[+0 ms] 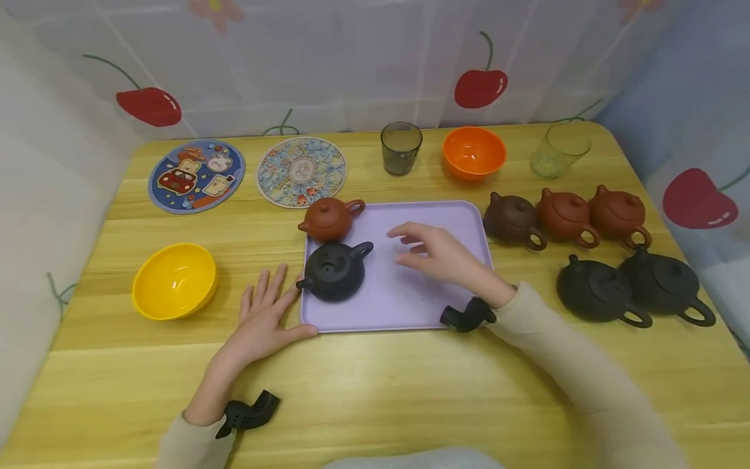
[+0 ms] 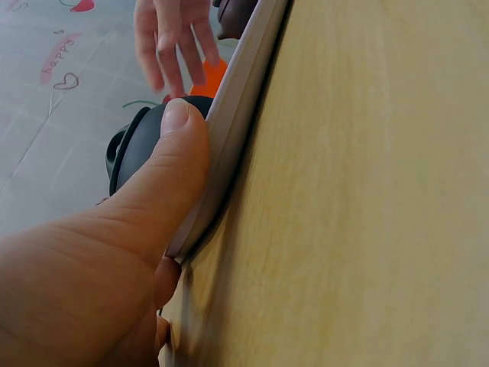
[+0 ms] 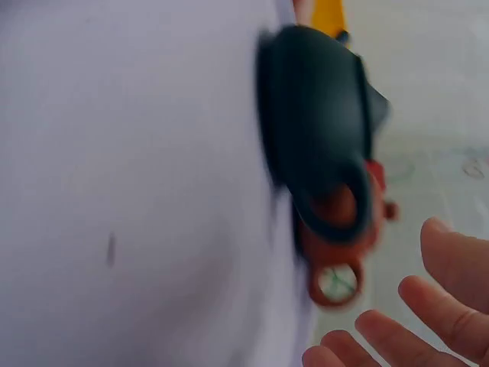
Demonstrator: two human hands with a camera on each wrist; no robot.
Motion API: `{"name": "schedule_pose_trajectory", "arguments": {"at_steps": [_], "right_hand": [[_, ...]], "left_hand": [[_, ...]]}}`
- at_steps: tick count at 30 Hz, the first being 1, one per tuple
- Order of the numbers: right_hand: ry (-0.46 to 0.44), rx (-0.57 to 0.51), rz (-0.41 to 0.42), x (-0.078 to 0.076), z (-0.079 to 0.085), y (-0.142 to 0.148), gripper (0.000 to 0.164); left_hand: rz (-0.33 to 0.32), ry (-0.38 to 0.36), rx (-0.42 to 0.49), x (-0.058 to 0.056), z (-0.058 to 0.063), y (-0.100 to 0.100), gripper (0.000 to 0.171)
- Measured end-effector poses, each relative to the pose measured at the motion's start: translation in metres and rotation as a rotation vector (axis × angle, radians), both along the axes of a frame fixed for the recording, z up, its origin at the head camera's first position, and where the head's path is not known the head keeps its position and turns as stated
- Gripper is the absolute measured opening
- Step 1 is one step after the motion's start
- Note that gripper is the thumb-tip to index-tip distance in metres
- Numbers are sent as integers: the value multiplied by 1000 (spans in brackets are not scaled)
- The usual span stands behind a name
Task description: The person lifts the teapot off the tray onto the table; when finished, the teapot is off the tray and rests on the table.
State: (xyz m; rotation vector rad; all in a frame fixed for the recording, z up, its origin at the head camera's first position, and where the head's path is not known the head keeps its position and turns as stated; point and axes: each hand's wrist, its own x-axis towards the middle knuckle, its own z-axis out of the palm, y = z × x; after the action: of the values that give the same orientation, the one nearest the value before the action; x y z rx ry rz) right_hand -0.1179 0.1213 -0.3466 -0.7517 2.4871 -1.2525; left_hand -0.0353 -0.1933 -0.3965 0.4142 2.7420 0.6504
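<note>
A lilac tray point(image 1: 410, 286) carries a black teapot point(image 1: 334, 272) and, behind it, a small reddish-brown teapot point(image 1: 328, 220), both at its left side. The left hand point(image 1: 263, 326) lies at the tray's front left corner, fingers spread and straight, thumb point(image 2: 183, 145) at the rim close to the black teapot. Over the middle of the tray hovers the right hand point(image 1: 436, 254), its fingers loosely bent with nothing between them. In the right wrist view, the handles of both teapots face that hand's fingers point(image 3: 451, 306).
Right of the tray stand a dark brown teapot point(image 1: 512, 220), two reddish ones point(image 1: 562, 216) and two black ones point(image 1: 594, 290). Along the back are two round mats point(image 1: 196, 176), a dark glass point(image 1: 401, 148), an orange bowl point(image 1: 473, 153) and a greenish glass point(image 1: 559, 151). A yellow bowl point(image 1: 174, 281) sits left.
</note>
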Motion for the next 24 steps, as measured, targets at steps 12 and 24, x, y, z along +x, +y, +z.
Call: {"name": "schedule_pose_trajectory", "arguments": {"at_steps": [12,24], "right_hand": [[-104,-167,21,-16,-30,-57,20],[-140,-146,-131,-6,-31,-51,14]], "left_hand": [[-1,3,-4,-1,-1,0,90],[-1,-1,-16,0,-2,0,92]]}}
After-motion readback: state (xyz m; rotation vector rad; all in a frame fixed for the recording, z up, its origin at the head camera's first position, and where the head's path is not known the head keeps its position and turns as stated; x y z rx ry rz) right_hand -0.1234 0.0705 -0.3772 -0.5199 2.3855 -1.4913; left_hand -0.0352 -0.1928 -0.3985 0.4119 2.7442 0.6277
